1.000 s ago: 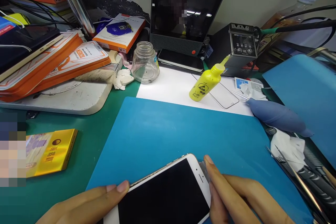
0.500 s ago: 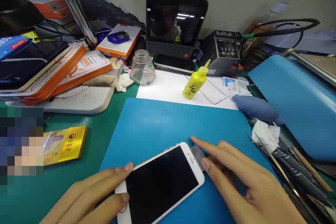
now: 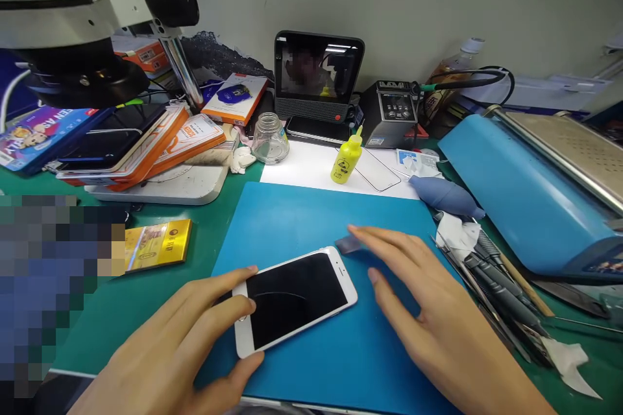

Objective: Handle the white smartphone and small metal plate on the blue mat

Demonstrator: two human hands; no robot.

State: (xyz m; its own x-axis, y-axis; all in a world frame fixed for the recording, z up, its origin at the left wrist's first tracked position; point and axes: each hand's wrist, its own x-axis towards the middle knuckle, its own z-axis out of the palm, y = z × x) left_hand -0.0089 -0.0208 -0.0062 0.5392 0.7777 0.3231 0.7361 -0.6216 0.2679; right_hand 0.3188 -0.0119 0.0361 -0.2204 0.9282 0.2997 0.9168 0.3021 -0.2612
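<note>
A white smartphone (image 3: 296, 297) with a dark screen lies face up on the blue work mat (image 3: 302, 214). My left hand (image 3: 195, 343) grips its near end, thumb under the lower edge and index finger along the far side. My right hand (image 3: 428, 318) rests flat on the mat just right of the phone, fingers spread. Its index fingertip touches a small grey flat piece (image 3: 347, 245) lying beyond the phone's top corner.
A yellow squeeze bottle (image 3: 346, 163), a glass jar (image 3: 269, 138), a glass screen protector (image 3: 376, 169) and a blue air blower (image 3: 445, 194) sit behind the mat. Tweezers and tools (image 3: 496, 292) lie to the right. A microscope (image 3: 92, 19) and stacked boxes stand left, a yellow box (image 3: 156, 244) nearer.
The view has pulled back and up. My right hand has opened out flat beside the phone. The grey piece now lies apart from the phone's top edge.
</note>
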